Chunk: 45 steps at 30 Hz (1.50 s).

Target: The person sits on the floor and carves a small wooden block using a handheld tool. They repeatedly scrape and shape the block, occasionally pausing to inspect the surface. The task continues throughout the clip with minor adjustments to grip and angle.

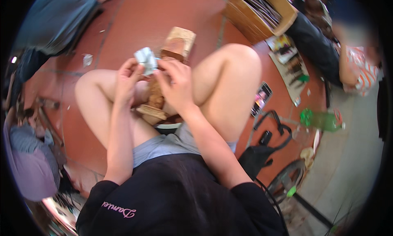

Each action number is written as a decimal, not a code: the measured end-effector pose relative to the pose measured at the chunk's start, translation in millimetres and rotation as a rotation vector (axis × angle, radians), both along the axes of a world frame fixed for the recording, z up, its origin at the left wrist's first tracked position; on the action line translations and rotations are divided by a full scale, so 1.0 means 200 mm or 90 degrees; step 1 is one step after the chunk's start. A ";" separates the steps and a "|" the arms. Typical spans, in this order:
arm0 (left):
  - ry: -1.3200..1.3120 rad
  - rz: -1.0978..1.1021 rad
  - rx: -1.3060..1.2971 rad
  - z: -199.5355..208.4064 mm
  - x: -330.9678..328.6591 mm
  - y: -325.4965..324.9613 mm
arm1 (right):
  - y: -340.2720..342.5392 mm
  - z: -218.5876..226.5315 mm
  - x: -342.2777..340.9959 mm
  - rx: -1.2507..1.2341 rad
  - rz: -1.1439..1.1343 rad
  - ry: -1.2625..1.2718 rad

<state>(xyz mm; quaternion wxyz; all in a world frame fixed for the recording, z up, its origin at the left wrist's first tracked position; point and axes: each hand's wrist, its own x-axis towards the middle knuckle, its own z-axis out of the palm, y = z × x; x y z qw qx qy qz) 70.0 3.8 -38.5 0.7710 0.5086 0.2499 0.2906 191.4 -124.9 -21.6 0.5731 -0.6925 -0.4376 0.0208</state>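
Observation:
Between both hands, above my lap, is a small pale blue-white folded piece (146, 60), like paper or cloth; blur hides its exact kind. My left hand (129, 81) pinches its left side between thumb and fingers. The fingers of my right hand (177, 81) close on its right edge. Below the hands, between my knees, stands a brown carved wooden piece (155, 96) with a flat lighter base (151, 112); its upper part is partly hidden by my hands. Just beyond lies a squared wooden block (179, 42), its near end darker.
A cardboard box (249, 25) of long thin items stands at the far right. Nearby are a board with dark tools (292, 68), a phone (261, 98), a green bottle (321, 119), a black bag (258, 158) and a fan-like wheel (286, 178). Other people sit left and right.

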 end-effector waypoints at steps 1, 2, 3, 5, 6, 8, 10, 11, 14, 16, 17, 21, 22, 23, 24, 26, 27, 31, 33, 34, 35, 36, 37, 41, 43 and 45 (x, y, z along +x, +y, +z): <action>-0.012 0.006 0.002 0.00 0.00 -0.01 | 0.00 0.00 0.01 0.008 -0.001 -0.035; -0.007 0.007 0.003 0.01 0.00 -0.01 | 0.00 0.01 0.00 0.008 -0.004 -0.027; -0.010 0.002 0.005 0.02 0.00 -0.01 | 0.00 0.01 0.00 -0.003 0.010 -0.011; 0.001 -0.024 0.001 0.04 0.01 -0.01 | -0.01 0.02 0.00 -0.022 0.022 0.010; -0.002 -0.025 -0.007 0.05 0.01 -0.02 | -0.01 0.02 -0.01 -0.036 0.026 0.020; -0.009 -0.026 -0.019 0.07 0.01 -0.02 | 0.00 0.02 -0.01 -0.046 0.030 0.053; 0.003 -0.039 -0.008 0.08 0.00 -0.02 | 0.00 0.02 -0.01 -0.036 0.034 0.100; 0.010 -0.048 -0.002 0.09 0.00 -0.02 | 0.00 0.02 -0.02 -0.031 0.027 0.118; 0.011 -0.057 0.007 0.08 0.00 -0.01 | 0.01 0.01 -0.01 0.005 0.014 0.139; 0.012 -0.073 0.000 0.08 -0.01 0.00 | 0.00 0.00 0.00 0.012 0.037 0.211; 0.010 -0.082 -0.001 0.08 -0.02 0.01 | 0.00 -0.01 0.00 0.014 0.047 0.248; 0.016 -0.102 -0.003 0.08 -0.04 0.01 | -0.02 -0.01 0.01 0.056 0.096 0.396; 0.019 -0.102 -0.003 0.09 -0.04 0.01 | -0.02 -0.01 0.01 0.057 0.103 0.391; 0.014 -0.100 -0.006 0.09 -0.04 0.01 | -0.02 -0.01 0.01 0.075 0.109 0.384; 0.007 -0.098 -0.009 0.09 -0.04 0.00 | -0.02 0.00 0.01 0.070 0.104 0.385; -0.005 -0.105 -0.016 0.09 -0.04 0.01 | -0.01 0.00 0.00 0.091 0.090 0.383; -0.011 -0.113 -0.022 0.09 -0.04 0.01 | -0.01 0.00 -0.01 0.083 0.073 0.418; -0.021 -0.134 -0.031 0.08 -0.04 0.02 | 0.00 0.01 -0.01 0.084 0.048 0.425; 0.003 -0.106 -0.018 0.07 -0.05 0.01 | 0.01 0.01 0.00 0.076 0.049 0.369; 0.011 -0.100 -0.014 0.07 -0.04 0.01 | 0.01 0.01 0.00 0.059 0.040 0.343; 0.017 -0.100 0.006 0.07 -0.04 0.01 | 0.00 0.01 0.01 0.051 0.031 0.300; 0.019 -0.101 0.025 0.07 -0.04 0.02 | 0.00 0.01 0.01 0.043 0.021 0.258; 0.010 -0.081 0.026 0.07 -0.04 0.01 | 0.00 0.02 0.01 0.045 0.018 0.199; 0.005 -0.095 -0.025 0.08 -0.03 0.00 | -0.01 0.04 0.02 0.078 0.007 0.193; 0.002 -0.129 -0.020 0.08 -0.03 0.01 | -0.01 0.05 0.02 0.085 0.001 0.181; -0.019 -0.147 -0.016 0.06 -0.03 0.01 | 0.00 0.05 0.02 0.085 0.006 0.187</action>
